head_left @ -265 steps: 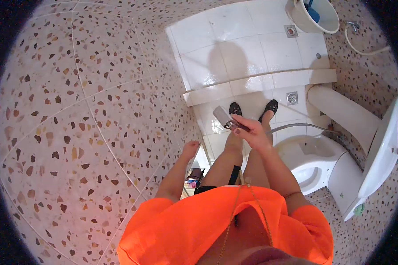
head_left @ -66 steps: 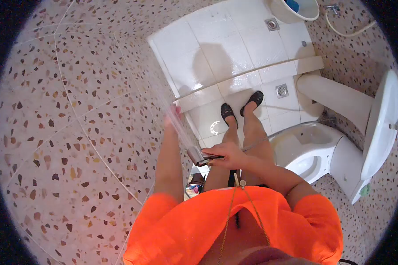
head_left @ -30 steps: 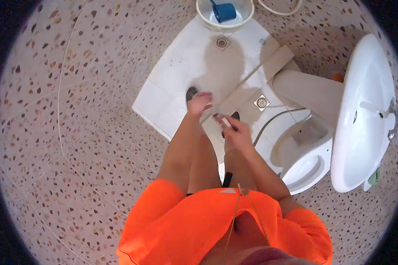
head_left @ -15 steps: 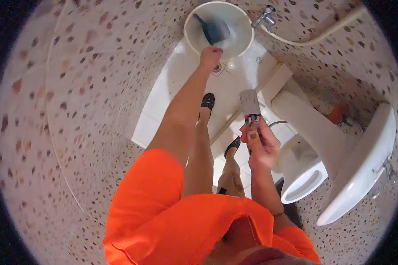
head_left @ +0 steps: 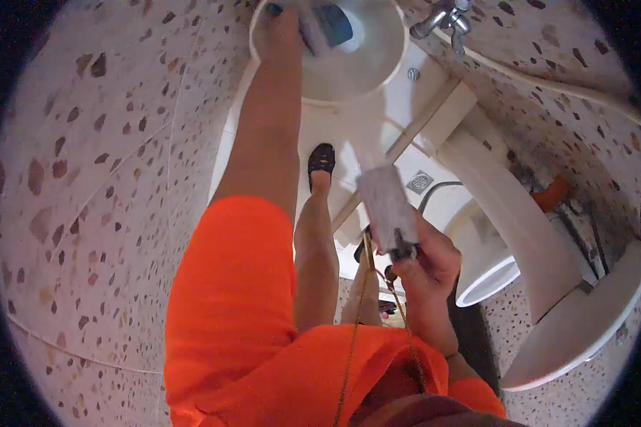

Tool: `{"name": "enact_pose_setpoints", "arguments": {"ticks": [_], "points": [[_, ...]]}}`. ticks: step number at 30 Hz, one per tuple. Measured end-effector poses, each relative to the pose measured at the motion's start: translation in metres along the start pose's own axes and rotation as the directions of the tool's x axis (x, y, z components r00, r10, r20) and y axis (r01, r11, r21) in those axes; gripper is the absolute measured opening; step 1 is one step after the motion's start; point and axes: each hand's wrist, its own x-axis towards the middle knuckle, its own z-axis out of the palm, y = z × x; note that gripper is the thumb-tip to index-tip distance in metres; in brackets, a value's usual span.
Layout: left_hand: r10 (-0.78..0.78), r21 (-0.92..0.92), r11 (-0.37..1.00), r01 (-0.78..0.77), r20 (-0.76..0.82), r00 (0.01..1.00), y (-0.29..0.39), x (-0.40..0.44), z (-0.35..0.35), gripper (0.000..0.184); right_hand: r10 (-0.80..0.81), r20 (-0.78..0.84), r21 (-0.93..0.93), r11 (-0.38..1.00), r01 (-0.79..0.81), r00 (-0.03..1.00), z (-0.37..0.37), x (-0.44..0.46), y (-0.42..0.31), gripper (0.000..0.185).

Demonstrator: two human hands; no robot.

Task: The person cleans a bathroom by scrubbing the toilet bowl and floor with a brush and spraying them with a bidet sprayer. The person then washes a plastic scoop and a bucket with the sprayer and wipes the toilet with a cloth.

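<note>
My left hand (head_left: 285,27) reaches over the rim of a large white bucket (head_left: 349,97) at the top of the view. It lies across the handle of a dark blue-green dipper (head_left: 334,25) inside the bucket. Motion smears its fingers, so their grip cannot be made out. In my right hand (head_left: 433,260), held in front of the orange shorts, is a tool with a flat grey rectangular head (head_left: 387,201) and a dark fitting at its base. The fingers wrap round the lower end of this tool, and its exact kind is unclear.
A metal tap (head_left: 445,21) projects from the speckled wall beside the bucket. On the right are a white washbasin (head_left: 584,320) and its pedestal (head_left: 506,213), with a white toilet (head_left: 488,281) nearby. A floor drain (head_left: 419,182) and a raised ledge (head_left: 445,117) lie between.
My left hand has moved from the bucket's near edge to over the dipper's handle. The right-hand tool has tilted and come nearer my body. The view has shifted, and cords now hang in front.
</note>
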Motion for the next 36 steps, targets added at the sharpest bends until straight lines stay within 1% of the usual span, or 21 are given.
{"name": "enact_pose_setpoints", "arguments": {"ticks": [1, 2, 5, 8, 11, 12, 14, 15, 16, 17, 18, 20, 23, 26, 28, 29, 31, 32, 33, 35, 36], "points": [[0.019, 0.168, 0.985, -0.028, 0.055, 0.998, 0.018, -0.016, 0.010, 0.033, 0.062, 0.050, 0.016, 0.998, -0.063, 0.997, 0.000, 0.008, -0.001, 0.052], [0.033, 0.326, 0.943, -0.070, 0.116, 0.993, 0.034, -0.030, 0.018, 0.036, -0.016, 0.025, 0.074, 0.997, 0.014, 1.000, 0.006, 0.011, 0.013, 0.053], [0.166, 0.541, 0.752, -0.377, 0.398, 0.902, -0.022, -0.009, 0.015, 0.034, 0.100, -0.049, 0.088, 0.992, -0.095, 0.994, 0.012, 0.017, 0.022, 0.054], [0.098, 0.534, 0.635, -0.559, 0.661, 0.744, -0.083, -0.030, 0.008, 0.032, 0.215, -0.152, 0.149, 0.970, -0.193, 0.965, 0.009, 0.020, 0.029, 0.054], [0.009, 0.448, 0.677, -0.584, 0.789, 0.615, -0.157, -0.028, -0.011, 0.030, 0.285, -0.207, 0.189, 0.950, -0.247, 0.936, 0.003, 0.026, 0.033, 0.051], [0.115, 0.375, 0.560, -0.738, 0.848, 0.518, -0.133, -0.049, -0.025, 0.033, 0.283, -0.212, 0.227, 0.945, -0.235, 0.935, 0.002, 0.027, 0.034, 0.049], [0.201, 0.288, 0.425, -0.858, 0.895, 0.399, -0.094, -0.053, -0.016, 0.036, 0.285, -0.220, 0.262, 0.939, -0.225, 0.933, 0.001, 0.032, 0.034, 0.048], [-0.070, 0.679, 0.301, -0.669, 0.716, 0.695, -0.099, -0.031, -0.005, 0.037, 0.267, -0.214, 0.222, 0.950, -0.220, 0.940, 0.000, 0.036, 0.033, 0.047], [-0.269, 0.926, 0.060, -0.373, 0.375, 0.887, -0.095, -0.019, 0.004, 0.038, 0.248, -0.203, 0.187, 0.959, -0.211, 0.947, 0.002, 0.038, 0.032, 0.046], [-0.276, 0.927, 0.060, -0.371, 0.372, 0.886, -0.079, -0.025, 0.011, 0.038, 0.255, -0.204, 0.187, 0.958, -0.218, 0.945, 0.003, 0.041, 0.035, 0.046], [-0.248, 0.882, -0.172, -0.439, 0.393, 0.886, -0.052, -0.041, 0.020, 0.035, 0.244, -0.192, 0.241, 0.951, -0.195, 0.951, 0.004, 0.044, 0.037, 0.044], [-0.230, 0.782, -0.396, -0.482, 0.423, 0.876, -0.049, -0.043, 0.024, 0.033, 0.235, -0.188, 0.298, 0.939, -0.173, 0.954, 0.008, 0.053, 0.040, 0.042], [0.060, 0.689, -0.482, -0.541, 0.642, 0.764, -0.092, -0.017, 0.001, 0.032, 0.362, -0.194, 0.317, 0.903, -0.291, 0.912, 0.005, 0.065, 0.038, 0.035], [0.233, 0.630, -0.552, -0.546, 0.745, 0.625, -0.099, -0.013, -0.014, 0.031, 0.352, -0.314, 0.497, 0.852, -0.163, 0.882, -0.004, 0.082, 0.046, 0.024], [-0.090, 0.187, -0.774, -0.605, 0.913, 0.398, -0.087, -0.012, -0.012, 0.029, 0.340, -0.306, 0.502, 0.851, -0.153, 0.889, -0.009, 0.088, 0.044, 0.024], [-0.209, 0.020, -0.805, -0.593, 0.926, 0.315, -0.085, -0.011, -0.012, 0.028, 0.325, -0.298, 0.507, 0.850, -0.140, 0.898, -0.012, 0.091, 0.041, 0.025], [-0.264, 0.336, -0.538, -0.773, 0.803, 0.534, -0.112, -0.007, -0.016, 0.026, 0.307, -0.259, 0.441, 0.881, -0.170, 0.916, -0.015, 0.095, 0.037, 0.028], [-0.264, 0.334, -0.543, -0.771, 0.803, 0.534, -0.103, -0.009, -0.015, 0.026, 0.306, -0.272, 0.438, 0.883, -0.166, 0.912, -0.016, 0.099, 0.035, 0.028], [-0.503, 0.244, -0.468, -0.849, 0.717, 0.483, -0.092, -0.008, -0.011, 0.026, 0.299, -0.284, 0.435, 0.887, -0.155, 0.911, -0.016, 0.104, 0.033, 0.029], [-0.703, 0.176, -0.373, -0.911, 0.587, 0.401, -0.072, -0.019, -0.009, 0.027, 0.306, -0.309, 0.479, 0.868, -0.131, 0.900, -0.019, 0.108, 0.037, 0.027], [-0.600, 0.400, -0.305, -0.864, 0.624, 0.501, -0.060, -0.039, -0.010, 0.027, 0.330, -0.280, 0.499, 0.852, -0.157, 0.902, -0.019, 0.108, 0.037, 0.025]]}}
